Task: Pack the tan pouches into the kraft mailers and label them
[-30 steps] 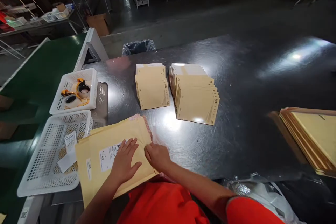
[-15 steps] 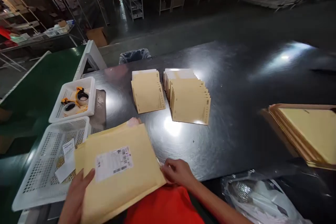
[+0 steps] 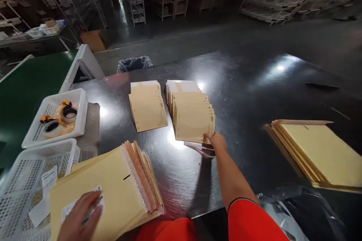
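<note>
My left hand [image 3: 80,214] lies flat, fingers stretched, on the white label of the top padded envelope [image 3: 113,188]. That envelope tops a stack of yellow mailers at the table's near left edge. My right hand [image 3: 216,141] is stretched forward to the front corner of the right-hand pile of small tan envelopes [image 3: 192,116]. Its fingers are curled on a thin pale strip [image 3: 198,147] that lies low over the table. A second pile of small tan envelopes [image 3: 147,107] sits just to the left of the first.
A pile of large yellow mailers [image 3: 319,152] lies at the right. Two white baskets stand at the left: the far one [image 3: 76,99] holds tape dispensers, the near one [image 3: 17,173] paper slips. A lined bin [image 3: 134,63] stands behind the dark metal table [image 3: 254,94]; a green conveyor [image 3: 25,90] runs on the left.
My right hand left the envelope's edge and reached forward to the small envelope pile. My left hand now rests on the label, and the mailer stack lies turned with its open edges to the right.
</note>
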The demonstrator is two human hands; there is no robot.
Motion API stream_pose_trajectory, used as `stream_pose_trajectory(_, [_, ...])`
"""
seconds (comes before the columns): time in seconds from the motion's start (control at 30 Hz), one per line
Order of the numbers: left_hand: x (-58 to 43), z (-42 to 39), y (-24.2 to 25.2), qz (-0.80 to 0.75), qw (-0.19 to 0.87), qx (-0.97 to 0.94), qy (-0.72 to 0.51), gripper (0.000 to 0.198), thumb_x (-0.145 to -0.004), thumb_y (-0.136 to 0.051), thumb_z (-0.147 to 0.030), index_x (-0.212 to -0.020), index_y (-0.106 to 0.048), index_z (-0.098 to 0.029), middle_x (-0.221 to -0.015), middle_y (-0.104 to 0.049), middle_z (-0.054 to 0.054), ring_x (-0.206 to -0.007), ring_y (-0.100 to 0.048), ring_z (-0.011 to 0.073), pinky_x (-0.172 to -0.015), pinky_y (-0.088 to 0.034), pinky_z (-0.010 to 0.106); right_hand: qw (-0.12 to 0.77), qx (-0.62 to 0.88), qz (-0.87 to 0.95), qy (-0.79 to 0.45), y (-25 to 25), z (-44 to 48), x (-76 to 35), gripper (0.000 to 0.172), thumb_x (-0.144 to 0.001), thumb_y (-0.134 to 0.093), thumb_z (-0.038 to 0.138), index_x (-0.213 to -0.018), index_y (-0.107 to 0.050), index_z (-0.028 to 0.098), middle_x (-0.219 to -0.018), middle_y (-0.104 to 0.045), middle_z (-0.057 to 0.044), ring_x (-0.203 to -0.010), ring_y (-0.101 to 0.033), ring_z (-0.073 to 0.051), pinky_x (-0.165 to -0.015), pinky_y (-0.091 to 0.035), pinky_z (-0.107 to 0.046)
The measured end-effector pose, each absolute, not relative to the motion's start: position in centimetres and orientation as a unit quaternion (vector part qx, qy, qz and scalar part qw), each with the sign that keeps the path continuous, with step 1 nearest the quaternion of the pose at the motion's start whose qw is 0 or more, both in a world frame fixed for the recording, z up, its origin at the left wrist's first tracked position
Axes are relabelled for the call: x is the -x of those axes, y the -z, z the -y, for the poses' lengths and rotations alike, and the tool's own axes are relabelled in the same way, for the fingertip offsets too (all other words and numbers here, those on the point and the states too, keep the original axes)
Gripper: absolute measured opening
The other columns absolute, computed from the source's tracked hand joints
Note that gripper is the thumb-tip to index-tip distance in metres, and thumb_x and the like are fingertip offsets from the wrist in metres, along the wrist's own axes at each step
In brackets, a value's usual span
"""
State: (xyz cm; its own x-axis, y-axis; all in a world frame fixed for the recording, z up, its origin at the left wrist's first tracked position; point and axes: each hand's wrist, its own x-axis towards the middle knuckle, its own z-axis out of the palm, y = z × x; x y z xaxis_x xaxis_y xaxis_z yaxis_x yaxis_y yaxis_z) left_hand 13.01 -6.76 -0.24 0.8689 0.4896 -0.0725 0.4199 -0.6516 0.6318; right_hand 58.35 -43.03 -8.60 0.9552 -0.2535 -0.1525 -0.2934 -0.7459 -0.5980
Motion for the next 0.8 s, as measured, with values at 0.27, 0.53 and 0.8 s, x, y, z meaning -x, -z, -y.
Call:
stream_pose_trajectory(0.27, [-22.6, 11.3, -1.6, -0.017, 0.052, -0.972, 0.226, 0.054, -0.071, -0.068, -0.007, -0.121, -0.056, -0.027, -0.155, -0.031, 0.006, -0.11, -0.057, 0.0286, -0.086, -0.052, 0.042, 0.543, 0.826, -0.062, -0.139, 8.3, 43.9, -51.9, 0.037, -0.066, -0.07, 0.046, -0.088, -0.056, 0.02, -0.078, -0.07, -0.006, -0.076, -0.069, -0.026, -0.065, -0.055, -0.037])
stream_pose_trajectory(0.53, [-21.1, 10.9, -0.9, 0.015, 0.117, -0.984, 0.134, 0.012, -0.087, -0.058, -0.02, -0.098, -0.055, -0.021, -0.106, -0.059, 0.004, -0.099, -0.053, 0.0222, -0.083, -0.046, 0.034, 0.697, 0.662, 0.078, -0.265, 2.9, 38.4, -40.7, 0.052, -0.067, -0.072, 0.052, -0.104, -0.052, 0.022, -0.089, -0.073, -0.006, -0.074, -0.071, -0.023, -0.064, -0.058, -0.033])
stream_pose_trajectory(0.8, [-21.3, 14.1, -0.4, 0.052, 0.174, -0.981, 0.07, 0.004, -0.09, -0.055, -0.019, -0.086, -0.054, -0.019, -0.101, -0.059, 0.003, -0.094, -0.054, 0.0178, -0.079, -0.046, 0.028, 0.601, 0.622, 0.172, -0.472, 2.1, 36.8, -38.7, 0.051, -0.07, -0.067, 0.05, -0.108, -0.057, 0.016, -0.076, -0.071, -0.006, -0.071, -0.07, -0.025, -0.061, -0.054, -0.034])
